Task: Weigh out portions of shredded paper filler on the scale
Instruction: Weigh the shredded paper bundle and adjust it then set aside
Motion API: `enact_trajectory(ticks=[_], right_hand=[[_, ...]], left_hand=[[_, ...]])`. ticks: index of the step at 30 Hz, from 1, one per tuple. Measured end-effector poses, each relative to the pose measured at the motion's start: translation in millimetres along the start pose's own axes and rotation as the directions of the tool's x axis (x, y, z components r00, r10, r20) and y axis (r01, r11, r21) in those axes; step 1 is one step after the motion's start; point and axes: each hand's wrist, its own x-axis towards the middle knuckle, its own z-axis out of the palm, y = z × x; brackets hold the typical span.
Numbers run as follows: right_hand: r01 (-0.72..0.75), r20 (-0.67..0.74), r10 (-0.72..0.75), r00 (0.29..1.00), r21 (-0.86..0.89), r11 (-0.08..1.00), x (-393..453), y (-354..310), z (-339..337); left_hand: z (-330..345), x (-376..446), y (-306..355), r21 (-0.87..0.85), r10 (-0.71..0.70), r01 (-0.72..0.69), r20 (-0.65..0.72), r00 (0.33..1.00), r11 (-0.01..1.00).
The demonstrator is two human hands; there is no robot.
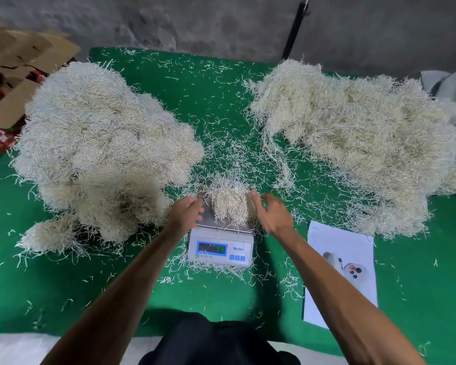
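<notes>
In the middle of the frame, a small white and grey scale with a blue-edged screen (219, 248) sits on the green tabletop (63, 293). On its flat metal top lies a little clump of pale cream shredded paper (228, 205). The left hand (186, 210) is just beside the clump on its left, over the scale's top, with its fingers loosely bent and holding nothing. The right hand (270, 210) is just beside the clump on its right, fingers spread and a bit curved, also holding nothing. I cannot tell if the fingertips touch the paper.

A big fluffy heap of the same shredded paper (98, 151) fills the left side of the frame. Another big fluffy heap (358, 143) fills the right side. Loose thin paper strips (229, 154) are scattered all over the green cloth between them and around the scale.

At the lower right, a white paper sheet with a small printed picture (338, 270) lies flat. At the upper left are brown cardboard boxes (19, 75).
</notes>
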Motion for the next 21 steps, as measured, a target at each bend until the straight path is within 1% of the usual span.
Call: enact_trajectory(ticks=[6, 10, 13, 15, 17, 18, 21], right_hand=[[-0.006, -0.004, 0.006, 1.000, -0.010, 1.000, 2.3, 0.7, 3.0], [-0.015, 0.046, 0.014, 0.999, 0.019, 1.000, 3.9, -6.7, 2.0], [-0.010, 0.032, 0.009, 0.999, 0.030, 0.999, 4.8, -13.3, 4.0], [0.020, -0.013, -0.020, 1.000, 0.013, 1.000, 5.4, -21.8, 6.6], [0.083, -0.059, -0.086, 0.995, -0.039, 0.996, 5.8, -35.2, 11.9], [0.123, -0.054, -0.127, 0.990, -0.071, 0.990, 4.9, -43.2, 17.0], [0.255, 0.093, -0.243, 0.966, -0.155, 0.954, -2.5, -66.0, 44.1]], left_hand=[[-2.5, -2.5, 2.5, 0.000, 0.024, -0.024, -0.012, 1.000, 1.000], [-4.7, -2.4, 5.8, -0.023, -0.019, 0.018, -0.028, 0.999, 1.000], [-5.8, -2.8, 5.9, -0.022, -0.017, 0.017, -0.008, 1.000, 1.000], [-5.4, -4.1, 7.6, -0.018, -0.033, 0.033, 0.009, 0.999, 0.999], [-3.6, -5.0, 10.6, -0.035, -0.066, 0.067, 0.021, 0.998, 0.997], [-2.3, -6.0, 12.7, -0.061, -0.092, 0.094, 0.036, 0.995, 0.994], [2.3, -10.6, 17.4, -0.181, -0.151, 0.172, 0.125, 0.981, 0.968]])
